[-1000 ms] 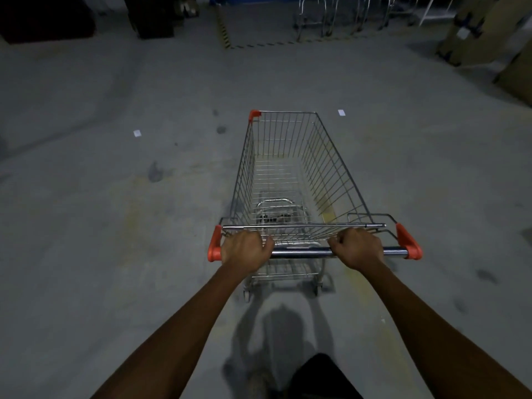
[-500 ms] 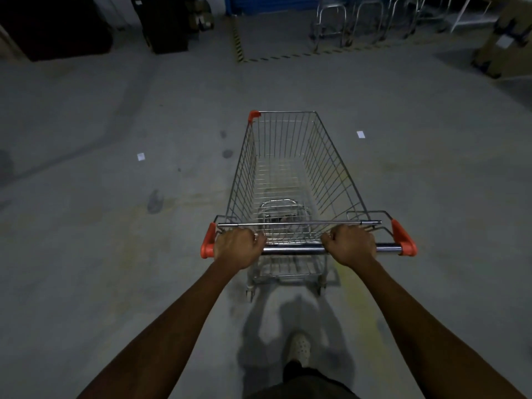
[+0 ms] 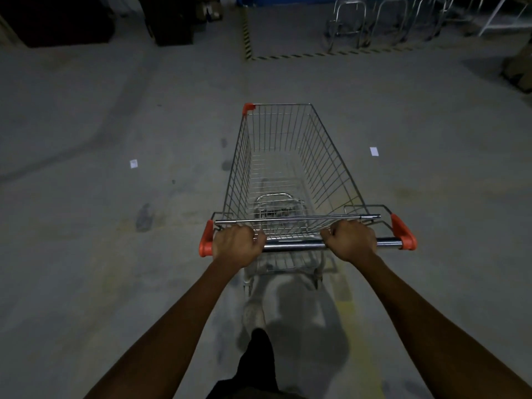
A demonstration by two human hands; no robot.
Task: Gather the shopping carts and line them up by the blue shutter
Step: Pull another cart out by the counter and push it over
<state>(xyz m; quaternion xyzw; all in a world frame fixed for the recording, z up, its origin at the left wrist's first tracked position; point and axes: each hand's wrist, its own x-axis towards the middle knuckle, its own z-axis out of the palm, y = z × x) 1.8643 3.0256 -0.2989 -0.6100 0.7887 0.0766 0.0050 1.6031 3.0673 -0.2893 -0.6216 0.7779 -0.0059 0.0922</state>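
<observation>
From the head camera we look down a dim concrete floor (image 3: 86, 254), and plenty is hard to read. The blue shutter (image 3: 285, 0) is only a strip cut off by the top edge, far ahead. Just right of it, a row of parked shopping carts (image 3: 383, 24) blurs into bare metal loops behind a black-and-yellow striped floor line (image 3: 247, 33). Dark shapes at far left are too murky for us to name. Our own foot (image 3: 254, 315), near the bottom, is smeared.

Dead centre stands the wire shopping cart (image 3: 288, 156), basket pointing away towards the shutter, its wheels mostly hidden under the frame. Both arms reach forward, nearly straight. The left hand (image 3: 237, 246) wraps the handle bar (image 3: 293, 245) right beside the left orange end cap (image 3: 205, 241), fingers curled tight together over the bar. The right hand (image 3: 352, 240) grips it too, knuckles up, fingers closed around it, short of the right orange end cap (image 3: 404, 234). Two white paper scraps (image 3: 134, 163) lie on the floor either side.
</observation>
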